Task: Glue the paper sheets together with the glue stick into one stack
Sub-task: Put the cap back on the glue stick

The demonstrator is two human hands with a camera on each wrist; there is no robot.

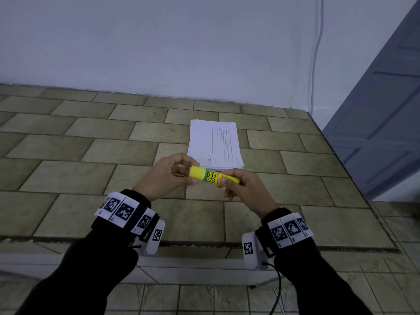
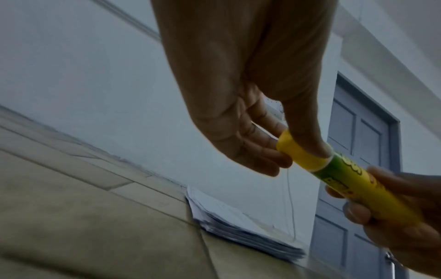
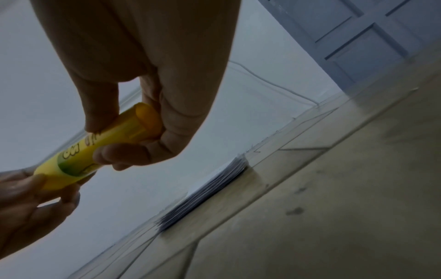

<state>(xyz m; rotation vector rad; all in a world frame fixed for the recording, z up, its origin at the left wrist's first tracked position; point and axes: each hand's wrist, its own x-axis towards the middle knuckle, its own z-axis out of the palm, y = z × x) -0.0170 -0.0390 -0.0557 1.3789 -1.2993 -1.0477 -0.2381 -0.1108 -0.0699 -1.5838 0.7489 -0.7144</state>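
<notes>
A yellow and green glue stick (image 1: 212,176) lies level in the air between both hands, above the tiled table. My left hand (image 1: 172,176) pinches its yellow cap (image 1: 197,172) with thumb and fingertips; the cap sits on the tube. My right hand (image 1: 238,185) grips the tube's other end. The left wrist view shows the cap (image 2: 300,151) under my thumb and the tube (image 2: 362,186) running to the right hand (image 2: 401,217). In the right wrist view the tube (image 3: 105,147) sits in my curled fingers. A stack of printed white paper sheets (image 1: 214,144) lies on the table just beyond the hands.
The table (image 1: 91,155) has a tan tile pattern and meets a white wall at the back. A blue-grey door (image 1: 386,110) stands at the right. A thin white cable (image 1: 314,64) hangs down the wall. Tiled floor (image 1: 397,258) shows past the table's right and near edges.
</notes>
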